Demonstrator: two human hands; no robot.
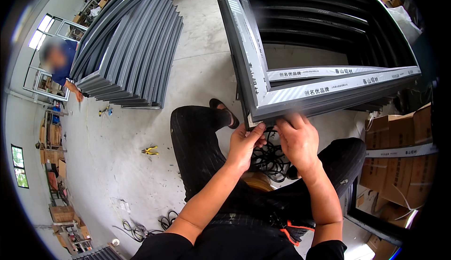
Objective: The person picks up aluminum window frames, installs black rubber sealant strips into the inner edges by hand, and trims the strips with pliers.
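I have the left hand [243, 148] curled at the near-left corner of the top frame [329, 102], thumb at its edge; I can't tell whether it pinches anything. The frame, just ahead of both hands, looks stiff and heavy, its film [300, 93] probably slippery; I'd grip opposite rails. The right hand [299, 141] bunches at the near edge, its pinch hidden.
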